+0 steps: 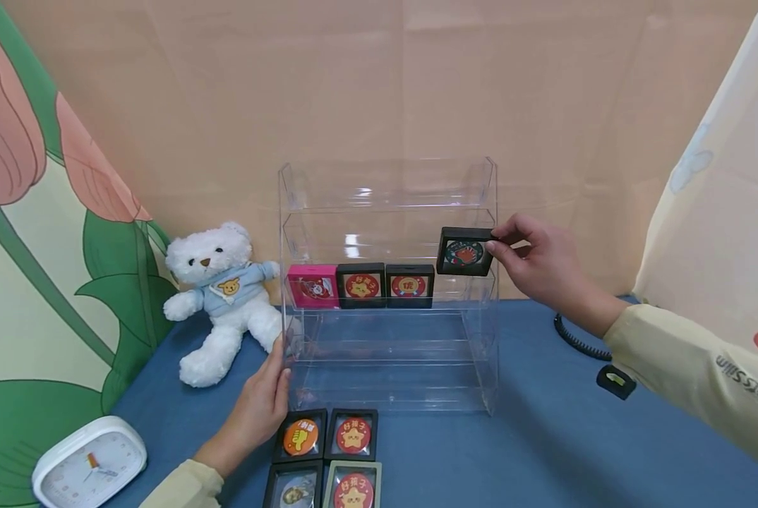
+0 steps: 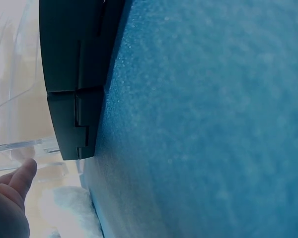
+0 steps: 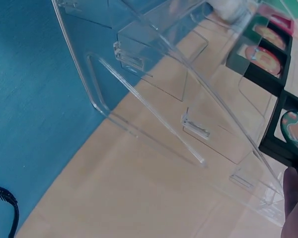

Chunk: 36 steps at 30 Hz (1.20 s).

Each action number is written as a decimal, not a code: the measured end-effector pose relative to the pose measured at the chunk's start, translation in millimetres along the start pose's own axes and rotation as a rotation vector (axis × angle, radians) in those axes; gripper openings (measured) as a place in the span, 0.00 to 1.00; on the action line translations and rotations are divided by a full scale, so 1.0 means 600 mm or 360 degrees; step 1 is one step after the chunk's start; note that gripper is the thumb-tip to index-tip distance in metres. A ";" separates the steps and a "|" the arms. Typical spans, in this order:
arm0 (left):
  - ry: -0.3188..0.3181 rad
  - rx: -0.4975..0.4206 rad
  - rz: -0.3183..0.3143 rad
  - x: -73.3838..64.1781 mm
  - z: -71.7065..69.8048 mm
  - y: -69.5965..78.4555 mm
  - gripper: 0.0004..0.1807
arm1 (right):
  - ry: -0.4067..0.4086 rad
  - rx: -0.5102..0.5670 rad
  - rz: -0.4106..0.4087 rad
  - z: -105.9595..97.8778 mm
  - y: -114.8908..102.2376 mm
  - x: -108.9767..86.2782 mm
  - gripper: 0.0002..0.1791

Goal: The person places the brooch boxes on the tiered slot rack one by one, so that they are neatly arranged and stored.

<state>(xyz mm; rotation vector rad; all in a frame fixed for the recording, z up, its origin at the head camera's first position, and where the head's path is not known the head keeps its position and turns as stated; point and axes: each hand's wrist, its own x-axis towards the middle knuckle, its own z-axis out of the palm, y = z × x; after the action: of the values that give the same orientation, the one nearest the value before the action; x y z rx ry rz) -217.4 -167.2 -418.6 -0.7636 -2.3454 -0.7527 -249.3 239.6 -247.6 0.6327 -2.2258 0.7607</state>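
A clear acrylic display rack [image 1: 379, 346] with stepped shelves stands on the blue cloth. My right hand [image 1: 544, 264] pinches the right edge of a black badge frame [image 1: 464, 252] with a dark green round badge, held slightly tilted at the rack's right side, above the level of a row of frames. That row, on a middle shelf, has a pink frame [image 1: 313, 286] and two black frames [image 1: 361, 286] with red badges. Low on the rack's left side panel, my left hand [image 1: 255, 413] grips the edge, its fingers partly hidden. The right wrist view also shows the held frame [image 3: 290, 131].
In front of the rack lie several framed badges [image 1: 353, 434]. A white teddy bear [image 1: 223, 303] in a blue top sits left of the rack, and a white clock [image 1: 89, 462] is at the near left. A black coiled cord [image 1: 576, 342] lies at the right.
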 end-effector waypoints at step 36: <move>-0.0011 0.0000 -0.0018 -0.003 0.003 -0.002 0.38 | -0.0282 -0.0339 0.0140 0.039 0.011 -0.032 0.04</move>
<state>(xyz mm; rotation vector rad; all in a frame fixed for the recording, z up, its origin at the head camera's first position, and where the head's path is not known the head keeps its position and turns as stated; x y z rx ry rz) -217.8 -167.4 -421.4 -0.7543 -2.3580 -0.7559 -251.7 232.9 -277.8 0.5171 -2.4696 0.5163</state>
